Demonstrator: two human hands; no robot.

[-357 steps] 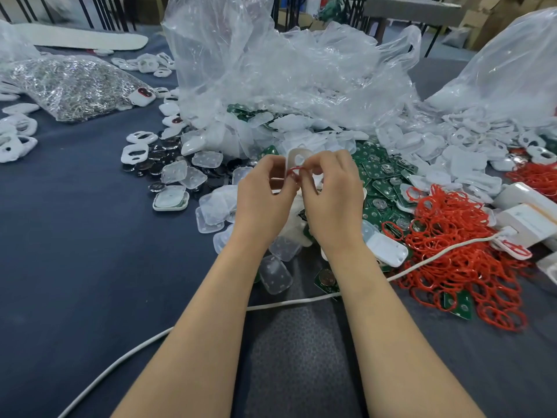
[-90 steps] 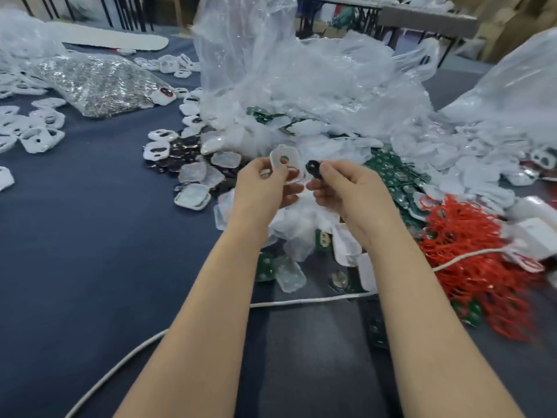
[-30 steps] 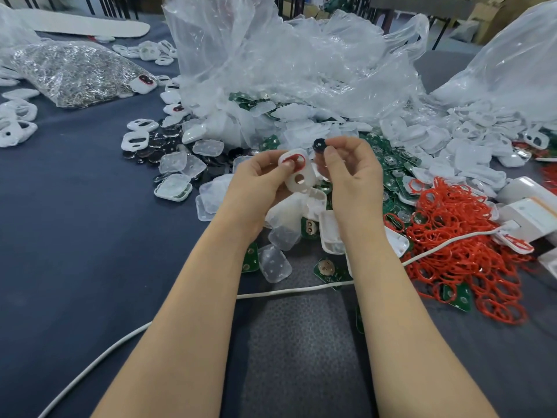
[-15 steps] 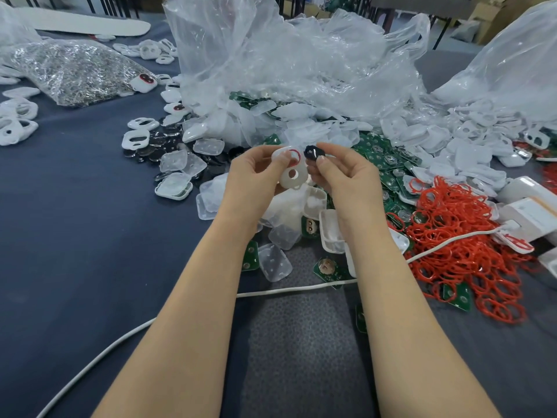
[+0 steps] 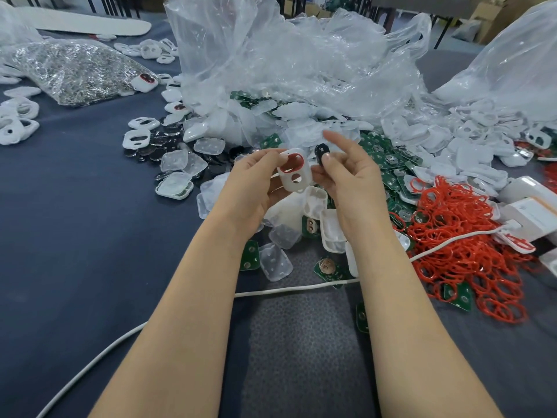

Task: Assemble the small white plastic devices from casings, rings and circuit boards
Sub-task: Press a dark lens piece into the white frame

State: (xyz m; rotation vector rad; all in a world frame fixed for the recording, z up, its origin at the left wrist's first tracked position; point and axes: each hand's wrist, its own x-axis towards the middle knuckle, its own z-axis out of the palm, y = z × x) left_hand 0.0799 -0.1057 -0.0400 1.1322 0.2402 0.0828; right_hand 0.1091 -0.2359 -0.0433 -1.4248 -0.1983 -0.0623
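Note:
My left hand (image 5: 253,182) grips a white casing (image 5: 291,173) above the parts pile; a red ring sits in its larger opening and a round hole lies below it. My right hand (image 5: 349,179) pinches a small black round part (image 5: 321,151) between thumb and fingers, just right of the casing and apart from it. Green circuit boards (image 5: 388,158) lie behind and to the right of my hands. A heap of red rings (image 5: 461,236) spreads at the right. White and clear casings (image 5: 301,128) are piled under the plastic bags.
A white cable (image 5: 289,289) runs across the dark blue cloth (image 5: 75,236) under my forearms. Crumpled clear bags (image 5: 286,55) rise at the back, and a bag of small metal parts (image 5: 75,67) lies at the far left. White boxes (image 5: 533,206) stand at the right edge.
My left hand has turned the casing so that its openings face me. My right hand has lifted the black part slightly and moved it away from the casing.

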